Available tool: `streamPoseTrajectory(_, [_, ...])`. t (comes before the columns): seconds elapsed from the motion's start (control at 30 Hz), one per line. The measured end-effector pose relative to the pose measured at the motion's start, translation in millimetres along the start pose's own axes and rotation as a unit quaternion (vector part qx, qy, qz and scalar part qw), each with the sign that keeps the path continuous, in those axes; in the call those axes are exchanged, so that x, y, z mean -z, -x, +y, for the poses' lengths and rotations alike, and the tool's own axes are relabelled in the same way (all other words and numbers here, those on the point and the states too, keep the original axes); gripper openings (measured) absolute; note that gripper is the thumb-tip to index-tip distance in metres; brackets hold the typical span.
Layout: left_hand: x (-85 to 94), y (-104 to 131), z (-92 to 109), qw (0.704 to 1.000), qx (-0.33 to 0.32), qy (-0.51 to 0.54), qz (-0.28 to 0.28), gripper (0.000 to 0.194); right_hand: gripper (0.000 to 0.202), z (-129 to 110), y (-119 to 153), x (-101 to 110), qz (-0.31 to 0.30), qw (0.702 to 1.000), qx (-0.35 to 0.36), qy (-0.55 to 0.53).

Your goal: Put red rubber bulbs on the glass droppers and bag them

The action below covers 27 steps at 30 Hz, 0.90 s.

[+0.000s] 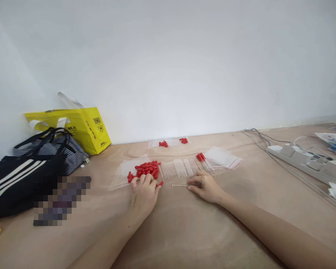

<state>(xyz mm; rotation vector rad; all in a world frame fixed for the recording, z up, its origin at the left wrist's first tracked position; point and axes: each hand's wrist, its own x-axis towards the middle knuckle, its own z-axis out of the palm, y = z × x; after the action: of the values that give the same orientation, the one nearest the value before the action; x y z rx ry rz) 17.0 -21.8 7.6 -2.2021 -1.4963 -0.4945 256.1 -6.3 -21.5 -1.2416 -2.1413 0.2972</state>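
My left hand (146,188) is closed beside a pile of red bulb-shaped caps (147,169), pinching one red cap (161,183) at the thumb tip. My right hand (205,186) holds a thin clear tube (179,185) between thumb and fingers, its free end pointing left toward that cap. Behind the hands lies a row of similar thin clear tubes (179,169). At the row's right end, a few tubes bear red caps (201,157) on their far ends. The loose pile rests on a clear zip bag (120,173).
Another zip bag (222,157) lies right of the row; a further bag with red pieces (172,142) is by the wall. Black bag (25,183) and yellow bag (96,130) stand left, near a pixelated patch (61,201). A power strip (305,160) with cables occupies the right.
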Motion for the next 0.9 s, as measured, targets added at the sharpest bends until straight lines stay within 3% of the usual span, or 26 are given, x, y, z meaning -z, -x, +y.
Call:
streamPoseTrajectory(0.17, [-3.7,5.9,0.5,0.994,0.019,0.086,-0.063,0.012,0.013,-4.6,-7.2,-7.5,-0.006,0.999,-0.031,-0.022])
streamPoseTrajectory(0.27, [-8.8,4.0,1.6,0.99,0.022,0.123,-0.07,0.017,0.01,-6.0,-11.9,-11.7,-0.014,0.999,-0.029,-0.026])
streamPoseTrajectory(0.53, [-16.1,-2.1,9.3,0.984,0.043,0.172,-0.023,0.009,0.006,-7.6,-8.5,-16.5,0.012,0.999,-0.006,0.052])
streamPoseTrajectory(0.67, [-15.5,-3.8,13.6,0.977,0.023,0.21,-0.027,0.008,0.009,-6.0,-4.2,-17.2,0.022,1.0,-0.008,0.006])
streamPoseTrajectory(0.9, [-18.9,-7.2,17.6,0.979,-0.019,0.202,0.02,0.013,0.023,-6.4,-2.6,-15.4,0.037,0.997,0.072,0.009])
